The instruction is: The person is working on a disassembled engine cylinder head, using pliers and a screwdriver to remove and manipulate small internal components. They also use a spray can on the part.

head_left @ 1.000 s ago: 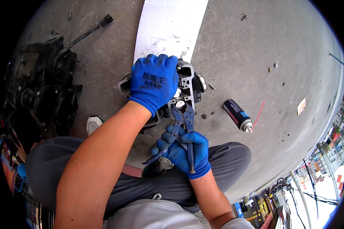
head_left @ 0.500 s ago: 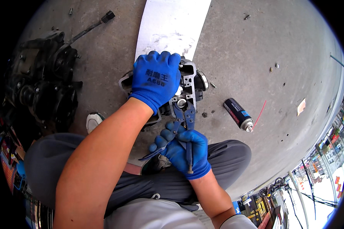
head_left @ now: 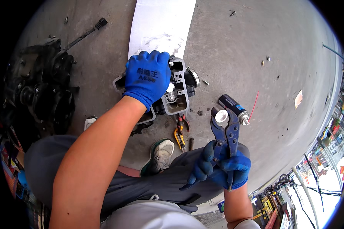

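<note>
My left hand (head_left: 148,78), in a blue work glove, is curled over the top of a grey metal cylinder head (head_left: 174,110) and holds it. The head's open cavities show to the right of the glove; one silver round cap (head_left: 170,88) sits in it beside my fingers. Out to the right, my right hand (head_left: 233,170), gloved too, is closed around the handles of blue locking pliers (head_left: 232,133). Between their jaws is a small silver cup-shaped part (head_left: 221,116), held clear of the cylinder head. A bore with a spring top (head_left: 172,97) lies exposed in the head.
Pliers with yellow handles (head_left: 178,137) lie by my shoe (head_left: 163,152). A dark spray can (head_left: 233,106) and a thin red straw (head_left: 255,102) are on the concrete at right. A white board (head_left: 160,23) stretches behind the head; a black engine assembly (head_left: 38,84) stands at left.
My right hand has moved right and away from the cylinder head, carrying the locking pliers with the silver cup in their jaws. My left hand stays on the head.
</note>
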### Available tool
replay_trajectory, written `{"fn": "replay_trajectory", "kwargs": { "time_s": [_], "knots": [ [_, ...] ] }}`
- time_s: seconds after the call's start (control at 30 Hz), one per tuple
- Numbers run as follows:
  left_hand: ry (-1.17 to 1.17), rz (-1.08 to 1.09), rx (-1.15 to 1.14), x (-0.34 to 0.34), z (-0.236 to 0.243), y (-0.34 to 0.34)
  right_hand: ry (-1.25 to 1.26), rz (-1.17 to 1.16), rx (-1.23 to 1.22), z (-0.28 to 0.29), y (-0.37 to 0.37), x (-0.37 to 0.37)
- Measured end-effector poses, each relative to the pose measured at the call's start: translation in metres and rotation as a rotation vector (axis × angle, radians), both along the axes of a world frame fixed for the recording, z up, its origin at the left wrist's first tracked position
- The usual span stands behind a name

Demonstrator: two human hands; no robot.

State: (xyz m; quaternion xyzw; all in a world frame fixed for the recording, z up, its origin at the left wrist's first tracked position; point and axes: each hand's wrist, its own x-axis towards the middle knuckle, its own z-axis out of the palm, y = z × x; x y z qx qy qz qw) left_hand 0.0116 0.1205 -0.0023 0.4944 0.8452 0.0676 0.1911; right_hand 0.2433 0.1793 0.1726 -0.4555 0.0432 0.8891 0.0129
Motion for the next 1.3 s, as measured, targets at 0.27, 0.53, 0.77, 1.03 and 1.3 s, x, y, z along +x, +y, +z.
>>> {"fn": "replay_trajectory", "kwargs": {
  "time_s": [0.27, 0.53, 0.77, 1.03, 1.3],
  "knots": [
    [0.043, 0.016, 0.027, 0.002, -0.003, -0.002, 0.131, 0.476, 0.339, 0.005, 0.046, 0.001],
    [-0.033, 0.063, 0.302, 0.002, -0.005, -0.003, -0.185, 1.176, 2.061, -0.053, -0.008, 0.031],
    [-1.421, 0.053, 0.078, 0.016, 0.092, -0.048, -0.480, 1.042, 2.180, -0.099, -0.074, 0.060],
    [-1.754, 0.016, -0.213, 0.025, 0.106, -0.075, -0.611, 0.934, 2.400, -0.097, -0.088, 0.051],
    [-1.379, 0.265, -0.043, 0.011, 0.116, -0.093, -0.437, 0.976, 2.236, -0.105, -0.092, 0.048]
  ]
}}
